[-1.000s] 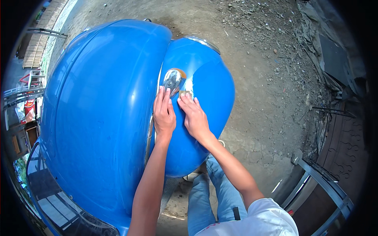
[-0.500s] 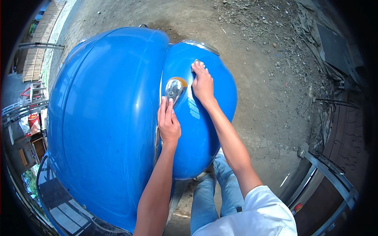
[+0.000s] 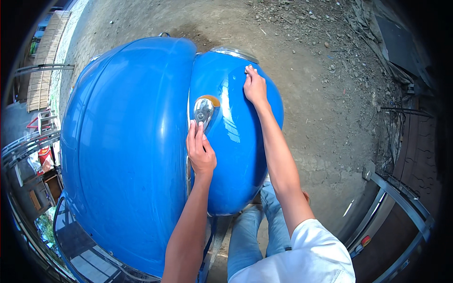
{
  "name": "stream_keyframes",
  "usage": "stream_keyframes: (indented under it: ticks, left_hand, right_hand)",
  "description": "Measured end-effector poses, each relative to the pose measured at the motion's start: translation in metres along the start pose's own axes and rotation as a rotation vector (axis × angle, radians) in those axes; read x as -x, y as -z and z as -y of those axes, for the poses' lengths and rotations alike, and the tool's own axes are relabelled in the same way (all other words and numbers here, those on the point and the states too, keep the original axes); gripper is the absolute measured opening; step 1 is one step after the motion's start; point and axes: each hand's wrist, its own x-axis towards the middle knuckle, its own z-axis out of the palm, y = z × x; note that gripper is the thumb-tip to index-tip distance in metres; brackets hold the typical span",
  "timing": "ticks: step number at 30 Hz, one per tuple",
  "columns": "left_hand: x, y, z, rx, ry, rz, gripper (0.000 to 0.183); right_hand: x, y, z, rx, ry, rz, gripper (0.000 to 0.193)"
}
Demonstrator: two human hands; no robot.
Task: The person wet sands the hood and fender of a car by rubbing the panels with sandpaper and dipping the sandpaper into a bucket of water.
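Note:
A blue car's rounded front fender lies before me, beside its wide blue hood. On top of the fender sits a chrome turn signal lamp with an amber lens. My left hand rests on the fender just behind that lamp, fingers stretched out and fingertips touching its near end. Farther forward and to the right, my right hand presses on the fender's outer curve with its fingers bent together. A small pale bit shows at its fingertips, too small to name.
The chrome headlight rim is at the fender's far end. A bright reflection streaks the paint between my hands. Dirt ground with rubble lies ahead and right. A metal frame stands at the right, the windshield at lower left.
My right hand has slid right and slightly forward over the fender, away from the lamp. My left hand stays by the lamp. The view has shifted a little.

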Motion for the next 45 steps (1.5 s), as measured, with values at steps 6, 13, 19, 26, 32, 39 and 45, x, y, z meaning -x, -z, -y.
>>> stream_keyframes:
  ticks: [6,13,19,26,32,39,45]
  left_hand:
    - [0.006,0.020,0.015,-0.088,0.011,0.014,0.035]
    - [0.001,0.010,0.000,-0.057,-0.028,0.024,0.036]
    - [0.003,0.011,0.003,-0.048,-0.019,0.023,0.036]
    - [0.005,0.021,0.012,-0.099,-0.031,0.028,0.036]
    - [0.000,0.000,-0.007,-0.015,-0.005,0.023,0.037]
    - [0.010,0.018,0.017,-0.067,0.007,0.009,0.036]
    - [0.002,0.007,-0.001,-0.001,0.023,0.022,0.037]
  right_hand:
    - [0.141,0.023,0.067,0.085,0.095,0.267,0.050]
    - [0.001,0.001,-0.010,0.081,-0.230,0.113,0.051]
    - [-0.006,-0.011,0.005,-0.014,-0.160,0.074,0.039]
    - [0.049,-0.023,0.071,0.036,0.278,0.249,0.041]
    - [-0.050,-0.032,0.030,0.173,0.073,0.195,0.048]
    - [0.089,0.006,0.047,0.103,0.135,0.303,0.064]
    - [-0.037,-0.009,0.018,0.203,-0.142,0.341,0.088]
